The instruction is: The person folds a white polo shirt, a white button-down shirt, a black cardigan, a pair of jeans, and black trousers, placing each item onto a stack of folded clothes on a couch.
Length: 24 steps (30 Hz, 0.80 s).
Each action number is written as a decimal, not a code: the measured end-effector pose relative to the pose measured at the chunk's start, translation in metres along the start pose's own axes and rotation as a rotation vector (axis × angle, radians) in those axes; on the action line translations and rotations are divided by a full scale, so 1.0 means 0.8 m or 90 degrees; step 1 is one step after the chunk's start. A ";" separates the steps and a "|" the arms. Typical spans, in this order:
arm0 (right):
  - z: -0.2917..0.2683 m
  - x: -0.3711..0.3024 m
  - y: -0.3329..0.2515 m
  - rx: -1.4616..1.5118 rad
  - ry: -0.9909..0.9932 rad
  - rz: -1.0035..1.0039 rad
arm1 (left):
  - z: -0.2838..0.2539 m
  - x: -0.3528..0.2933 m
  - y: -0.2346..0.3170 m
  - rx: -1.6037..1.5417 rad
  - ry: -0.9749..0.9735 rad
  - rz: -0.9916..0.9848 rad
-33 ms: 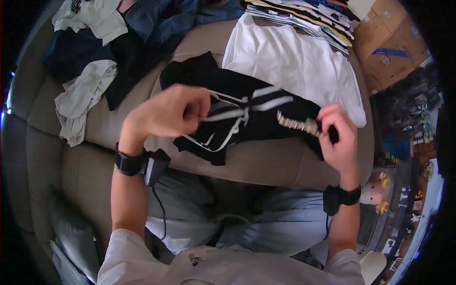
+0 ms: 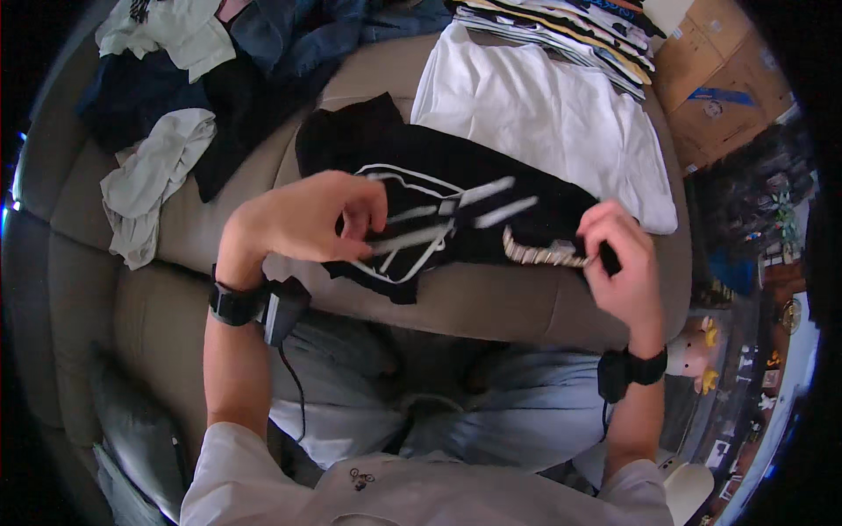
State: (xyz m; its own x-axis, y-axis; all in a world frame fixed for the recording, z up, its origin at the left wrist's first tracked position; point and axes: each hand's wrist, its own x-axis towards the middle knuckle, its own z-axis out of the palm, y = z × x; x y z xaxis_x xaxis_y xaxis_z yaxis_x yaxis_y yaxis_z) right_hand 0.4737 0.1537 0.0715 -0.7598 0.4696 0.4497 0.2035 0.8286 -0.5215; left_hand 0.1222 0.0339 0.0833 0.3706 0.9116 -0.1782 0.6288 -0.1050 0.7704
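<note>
A black garment (image 2: 513, 165) with white lines and stripes on it lies across the seat in front of me. My left hand (image 2: 307, 217) is over its left part, fingers curled toward the thumb. A pale strip runs up to the thumb, but I cannot tell whether the fingers hold it. At the garment's right end, my right hand (image 2: 623, 263) pinches the tip of a segmented beige band (image 2: 545, 254). The band curves leftward over the black cloth; whether it is joined to the garment is unclear.
A white garment (image 2: 548, 118) is spread just beyond, with a stack of folded clothes (image 2: 605, 53) behind it. Loose jeans (image 2: 289, 39) and a pale crumpled garment (image 2: 162, 175) lie far left on the grey-brown sofa (image 2: 202, 298). A cardboard box (image 2: 724, 79) stands far right.
My right hand has shifted slightly down, and the beige band lies flatter and lower. My left hand has turned a little and its fingers look looser.
</note>
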 end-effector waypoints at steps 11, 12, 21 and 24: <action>0.031 -0.025 -0.017 0.052 -0.135 0.122 | -0.001 0.014 -0.044 0.235 0.323 0.124; 0.032 -0.023 -0.015 0.052 -0.136 0.123 | 0.001 0.014 -0.045 0.222 0.318 0.101; 0.058 0.008 0.001 0.037 -0.130 0.069 | 0.000 0.016 -0.044 0.184 0.314 0.042; 0.067 0.019 0.003 0.021 -0.138 0.068 | 0.001 0.016 -0.035 0.121 0.390 0.043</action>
State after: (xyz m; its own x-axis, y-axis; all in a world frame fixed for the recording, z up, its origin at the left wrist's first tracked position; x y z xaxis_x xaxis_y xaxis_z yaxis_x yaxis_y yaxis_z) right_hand 0.4300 0.1464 0.0383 -0.8506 0.4743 0.2271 0.2718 0.7661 -0.5824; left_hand 0.1097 0.0485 0.0587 -0.0083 0.9563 0.2924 0.7486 -0.1879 0.6359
